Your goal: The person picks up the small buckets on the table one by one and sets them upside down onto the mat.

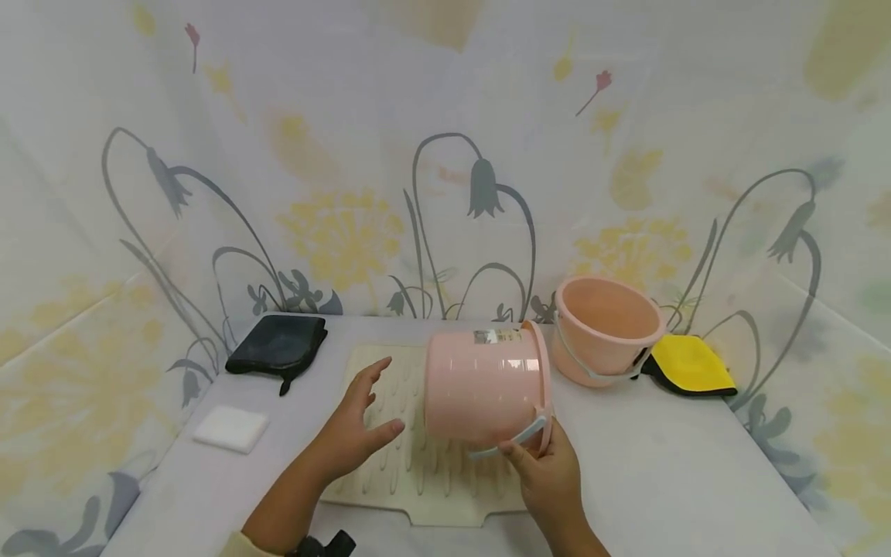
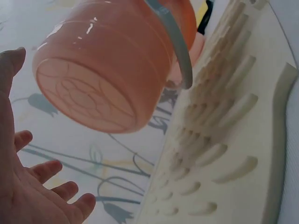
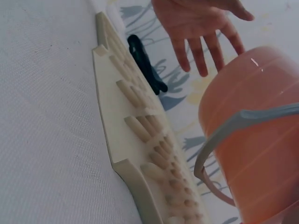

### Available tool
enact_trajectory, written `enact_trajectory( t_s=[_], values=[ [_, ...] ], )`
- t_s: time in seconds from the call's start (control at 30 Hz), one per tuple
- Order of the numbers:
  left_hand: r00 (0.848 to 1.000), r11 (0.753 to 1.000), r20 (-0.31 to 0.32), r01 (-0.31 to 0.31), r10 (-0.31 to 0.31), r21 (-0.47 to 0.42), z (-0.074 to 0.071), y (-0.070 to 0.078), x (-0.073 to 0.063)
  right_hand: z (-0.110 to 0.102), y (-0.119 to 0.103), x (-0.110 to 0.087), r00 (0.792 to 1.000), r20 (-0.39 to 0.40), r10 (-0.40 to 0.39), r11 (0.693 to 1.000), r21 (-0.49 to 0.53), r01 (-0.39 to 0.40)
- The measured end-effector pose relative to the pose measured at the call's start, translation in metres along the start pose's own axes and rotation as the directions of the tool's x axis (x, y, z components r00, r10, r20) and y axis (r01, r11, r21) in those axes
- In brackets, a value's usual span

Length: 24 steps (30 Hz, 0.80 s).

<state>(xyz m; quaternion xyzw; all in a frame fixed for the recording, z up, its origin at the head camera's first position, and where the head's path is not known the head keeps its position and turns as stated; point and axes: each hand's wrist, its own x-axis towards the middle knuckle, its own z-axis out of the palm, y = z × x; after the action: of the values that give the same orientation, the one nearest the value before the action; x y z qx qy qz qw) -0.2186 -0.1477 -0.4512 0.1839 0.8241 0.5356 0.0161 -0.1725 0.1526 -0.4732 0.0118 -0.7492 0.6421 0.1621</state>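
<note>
A pink plastic bucket (image 1: 480, 387) lies on its side in the air over a cream ridged drying mat (image 1: 390, 472). My right hand (image 1: 553, 480) grips it near the rim, with the thumb by the light grey handle (image 1: 527, 437). The bucket's mouth faces right and its base points to the left. My left hand (image 1: 355, 433) is held off the base with its fingers spread, holding nothing. In the left wrist view, the patterned base (image 2: 84, 95) shows in full, apart from the left fingers.
A second pink bucket (image 1: 592, 356) stands upright at the back right, beside a yellow cloth with black edging (image 1: 689, 367). At the back left lies a black folded pouch-like item (image 1: 278, 344), with a white sponge-like block (image 1: 231, 429) nearer me. Patterned curtain surrounds the table.
</note>
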Motion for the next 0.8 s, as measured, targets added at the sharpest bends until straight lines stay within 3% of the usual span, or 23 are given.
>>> enact_trajectory(
  t_s=[0.23,0.37,0.57,0.8],
  values=[
    [0.995,0.986,0.052,-0.08,0.089,-0.148,0.02,0.011,0.025,0.001,0.0,-0.003,0.999,0.016,-0.043,0.998,0.055,0.042],
    [0.992,0.971,0.076,-0.085,0.104,-0.224,0.026,0.01,0.033,0.003,-0.001,-0.005,0.999,0.023,-0.041,0.994,0.103,0.039],
    [0.985,0.939,0.126,-0.069,0.118,-0.337,0.03,0.005,0.038,0.005,-0.001,-0.007,0.998,0.046,-0.037,0.988,0.15,0.029],
    [0.98,0.898,0.157,-0.043,0.124,-0.438,0.031,0.007,0.037,0.002,0.0,-0.007,0.989,0.131,-0.074,0.986,0.156,0.053]
  ],
)
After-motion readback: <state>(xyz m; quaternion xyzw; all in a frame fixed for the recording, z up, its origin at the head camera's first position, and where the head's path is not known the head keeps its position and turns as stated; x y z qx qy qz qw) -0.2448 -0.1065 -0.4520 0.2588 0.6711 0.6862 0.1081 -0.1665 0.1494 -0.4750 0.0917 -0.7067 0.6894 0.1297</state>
